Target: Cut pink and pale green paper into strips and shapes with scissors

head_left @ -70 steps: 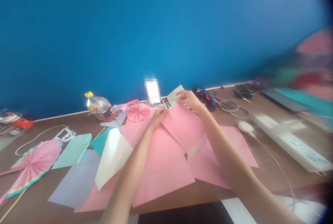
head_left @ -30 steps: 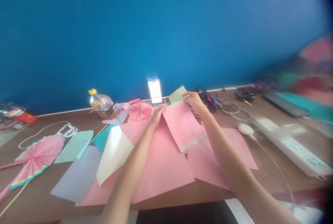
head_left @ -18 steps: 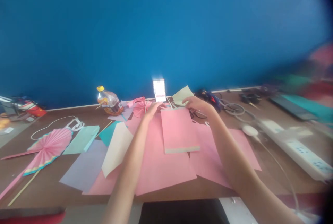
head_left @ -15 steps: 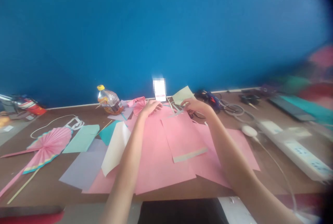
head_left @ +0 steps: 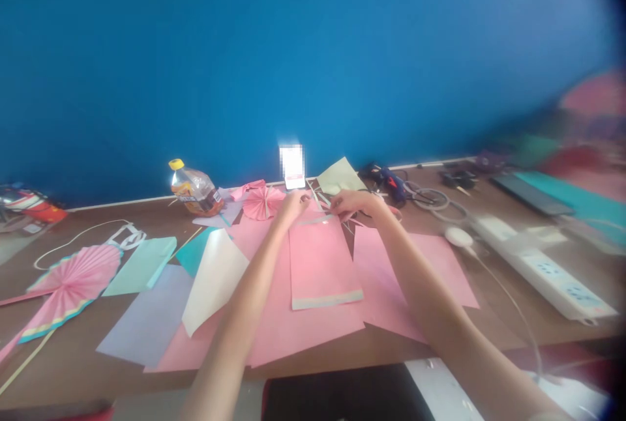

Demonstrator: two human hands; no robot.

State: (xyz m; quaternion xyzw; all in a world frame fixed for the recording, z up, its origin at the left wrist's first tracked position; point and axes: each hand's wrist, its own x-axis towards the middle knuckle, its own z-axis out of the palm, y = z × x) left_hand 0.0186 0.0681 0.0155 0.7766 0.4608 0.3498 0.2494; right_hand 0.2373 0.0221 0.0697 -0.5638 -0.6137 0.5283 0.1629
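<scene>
A pink paper sheet (head_left: 323, 258) with a greyish strip along its near edge and another along its far edge lies on larger pink paper (head_left: 267, 336). My left hand (head_left: 293, 206) is at its far left corner, fingers curled and pressed together there. At the far right corner, my right hand (head_left: 353, 203) pinches the edge beside the greyish strip. The fingertips are small and partly blurred. Just beyond the hands are thin paper strips, a pale yellow-green sheet (head_left: 341, 176) and a folded pink paper rosette (head_left: 263, 203).
A bright phone (head_left: 294, 167) leans against the blue wall. Left are a yellow-capped bottle (head_left: 195, 191), a pink pleated fan (head_left: 73, 281), turquoise paper (head_left: 141, 266) and a curled white sheet (head_left: 214, 281). Right are a glue gun (head_left: 391, 185), cables and a white power strip (head_left: 542, 268).
The pink sheet has turned straighter and shifted left. My right hand has come down and left to its far edge, closer to my left hand, whose fingers have curled. The view has shifted slightly.
</scene>
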